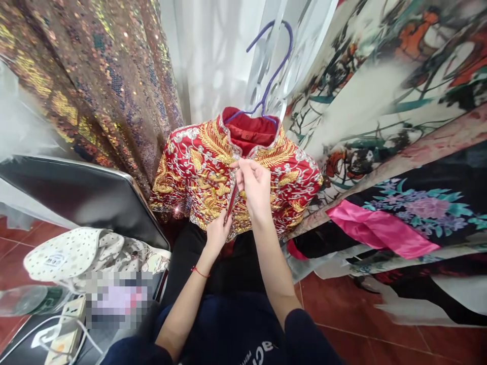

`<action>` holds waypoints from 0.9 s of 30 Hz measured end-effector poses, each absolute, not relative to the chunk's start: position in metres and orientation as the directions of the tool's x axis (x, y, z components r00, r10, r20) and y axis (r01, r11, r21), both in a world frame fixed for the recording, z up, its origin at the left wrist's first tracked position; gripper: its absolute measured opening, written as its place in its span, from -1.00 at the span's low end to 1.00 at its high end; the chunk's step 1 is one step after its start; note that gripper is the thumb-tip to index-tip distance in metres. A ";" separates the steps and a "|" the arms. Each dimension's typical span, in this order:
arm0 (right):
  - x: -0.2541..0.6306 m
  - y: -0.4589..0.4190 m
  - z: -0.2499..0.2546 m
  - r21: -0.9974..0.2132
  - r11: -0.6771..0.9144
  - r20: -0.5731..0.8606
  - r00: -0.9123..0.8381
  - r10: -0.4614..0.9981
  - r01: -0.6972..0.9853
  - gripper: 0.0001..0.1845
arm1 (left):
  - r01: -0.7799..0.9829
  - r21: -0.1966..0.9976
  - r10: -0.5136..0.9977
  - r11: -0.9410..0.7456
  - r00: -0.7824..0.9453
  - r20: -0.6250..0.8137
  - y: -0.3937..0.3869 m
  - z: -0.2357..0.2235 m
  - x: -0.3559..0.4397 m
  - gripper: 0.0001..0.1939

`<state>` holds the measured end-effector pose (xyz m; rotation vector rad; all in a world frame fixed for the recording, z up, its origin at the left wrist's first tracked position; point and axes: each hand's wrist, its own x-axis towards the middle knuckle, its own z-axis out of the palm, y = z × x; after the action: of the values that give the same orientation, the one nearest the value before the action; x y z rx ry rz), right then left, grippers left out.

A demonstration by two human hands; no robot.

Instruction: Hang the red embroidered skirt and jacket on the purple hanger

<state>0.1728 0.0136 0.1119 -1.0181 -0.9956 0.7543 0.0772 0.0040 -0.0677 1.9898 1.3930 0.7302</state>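
Together, both hands (257, 186) pinch the red jacket (211, 190), right uppermost.

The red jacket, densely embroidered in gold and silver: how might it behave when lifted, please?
The red jacket will probably feel fairly heavy and stiffish, given its dense raised embroidery. Its shoulders would likely keep their shape, with the thin purple hanger inside the collar.

The left hand (218, 230) gripped the front edge of a red embroidered jacket (205, 172), on the near side of the right hand (254, 185), whose bent fingers met the opening below the collar. A purple hanger (288, 43) sat inside the neck. Sequined fabric (125, 76) hung far left, patterned fabric (361, 101) right; a dotted white cloth (61, 253) lay near left
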 end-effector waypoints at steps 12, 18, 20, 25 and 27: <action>0.195 0.034 0.094 -0.857 0.021 0.301 0.469 0.830 0.514 -0.51 | 0.709 0.641 0.953 -0.294 0.271 0.138 0.051 -0.037 0.068 -0.80; 0.225 0.006 0.099 -0.561 0.106 0.665 0.371 0.649 0.821 -0.56 | 0.404 0.697 0.715 -0.592 -0.135 0.686 0.097 0.040 0.042 -0.82; 0.250 -0.008 0.101 -0.459 0.092 0.800 0.366 0.474 0.884 -0.57 | 0.412 0.659 0.612 -0.629 -0.259 0.747 0.120 0.061 0.030 -0.72; 0.320 -0.029 0.098 -0.306 -0.088 0.850 0.313 0.423 0.948 -0.49 | 0.295 0.670 0.650 -0.681 -0.178 0.739 0.180 0.073 0.009 -0.56; 0.336 -0.030 0.093 -0.298 -0.081 0.791 0.294 0.537 0.951 -0.43 | 0.211 0.691 0.687 -0.692 -0.103 0.719 0.192 0.068 0.008 -0.54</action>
<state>0.3362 -0.0296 0.0928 -1.7385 -1.3550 -0.6320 0.0078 0.1925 0.0677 1.8200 0.9828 1.8524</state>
